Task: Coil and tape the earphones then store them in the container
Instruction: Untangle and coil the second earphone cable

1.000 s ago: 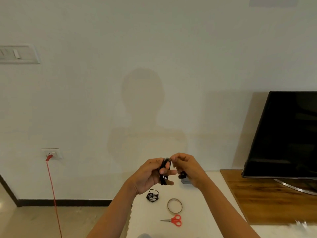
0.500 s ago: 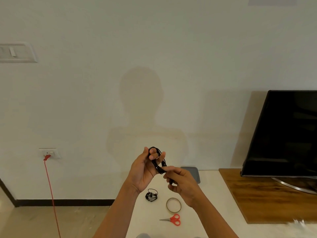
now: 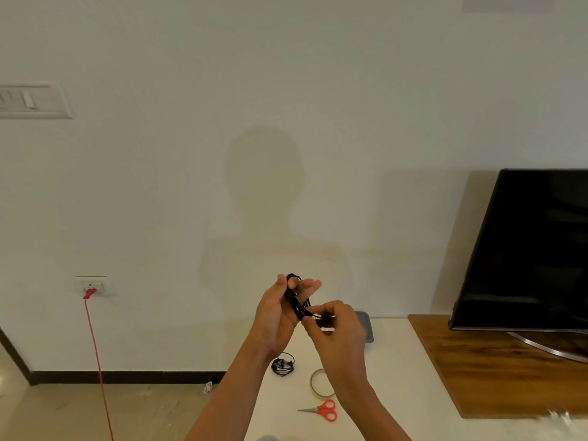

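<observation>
Head view, two hands [image 3: 275, 316] [image 3: 339, 332] gripping one earphone coil [image 3: 298, 305], one tabletop coil [image 3: 282, 365].

Looks like a home living room. Flat-screen TV [image 3: 525, 249] on its stand sits on a wooden cabinet top [image 3: 493, 370] at right. Plain white painted wall [image 3: 286, 90] with a household switch panel [image 3: 33, 100] and a low wall socket [image 3: 94, 285], a red cable [image 3: 97, 361] plugged in. Dark skirting [image 3: 127, 377], pale polished floor [image 3: 95, 415]. White surface [image 3: 397, 361] carries domestic bits: scissors [image 3: 321, 409], tape roll [image 3: 321, 382].
</observation>
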A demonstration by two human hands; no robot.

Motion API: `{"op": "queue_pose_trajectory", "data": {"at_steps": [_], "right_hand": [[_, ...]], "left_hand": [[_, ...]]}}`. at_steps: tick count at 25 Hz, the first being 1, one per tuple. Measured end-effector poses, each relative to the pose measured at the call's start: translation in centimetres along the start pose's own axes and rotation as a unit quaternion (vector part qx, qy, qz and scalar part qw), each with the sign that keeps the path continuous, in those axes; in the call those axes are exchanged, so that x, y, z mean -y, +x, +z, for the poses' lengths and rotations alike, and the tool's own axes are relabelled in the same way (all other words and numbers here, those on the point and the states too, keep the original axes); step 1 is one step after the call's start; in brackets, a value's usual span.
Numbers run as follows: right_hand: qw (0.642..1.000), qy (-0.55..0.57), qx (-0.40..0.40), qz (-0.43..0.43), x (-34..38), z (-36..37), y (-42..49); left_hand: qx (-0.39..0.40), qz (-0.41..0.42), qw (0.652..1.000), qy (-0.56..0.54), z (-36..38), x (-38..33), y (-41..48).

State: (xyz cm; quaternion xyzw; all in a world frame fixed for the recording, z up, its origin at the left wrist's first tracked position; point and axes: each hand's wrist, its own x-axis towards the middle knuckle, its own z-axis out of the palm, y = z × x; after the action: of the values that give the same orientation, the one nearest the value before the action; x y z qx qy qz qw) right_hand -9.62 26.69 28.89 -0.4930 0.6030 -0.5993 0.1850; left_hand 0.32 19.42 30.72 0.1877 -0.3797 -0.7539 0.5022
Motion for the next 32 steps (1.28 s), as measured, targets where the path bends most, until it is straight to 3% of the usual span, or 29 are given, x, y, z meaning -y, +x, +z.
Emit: {"op": "queue_pose_trajectory", "data": {"at_steps": [4, 7, 9, 12, 14, 20, 26, 32], "right_hand": [[0.991, -0.067, 0.065, -0.095, 0.0, -0.1, 0.3], [0.989, -0.035, 0.081, -0.117, 0.1, -0.1, 0.0], [0.994, 0.085, 0.052, -0.051, 0.6, 0.1, -0.2], [0.962, 0.252, 0.028, 0.102, 1.1, 0.0, 0.9], [0.954, 0.244, 0.068, 0.160, 1.4, -0.1, 1.8], [0.953, 0.162, 0.163, 0.200, 1.8, -0.4, 2.9], [0.956, 0.118, 0.195, 0.183, 2.1, -0.9, 3.3], [0.968, 0.090, 0.190, 0.135, 2.4, -1.0, 3.9]], "left_hand": [[-0.003, -0.018, 0.999, -0.048, -0.1, 0.0, -0.4], [-0.028, -0.012, 0.996, -0.086, -0.1, 0.1, -0.5], [-0.046, 0.008, 0.993, -0.108, -0.2, -0.3, -0.6], [-0.028, -0.002, 0.986, -0.161, -0.4, -0.5, -0.7], [-0.011, -0.013, 0.985, -0.170, -0.5, -0.4, -0.9], [0.021, -0.023, 0.988, -0.153, -1.2, -0.3, -0.9], [-0.010, -0.005, 0.999, -0.049, -1.1, -0.1, -0.9], [-0.006, 0.012, 0.999, -0.036, -0.8, 0.3, -0.8]]}}
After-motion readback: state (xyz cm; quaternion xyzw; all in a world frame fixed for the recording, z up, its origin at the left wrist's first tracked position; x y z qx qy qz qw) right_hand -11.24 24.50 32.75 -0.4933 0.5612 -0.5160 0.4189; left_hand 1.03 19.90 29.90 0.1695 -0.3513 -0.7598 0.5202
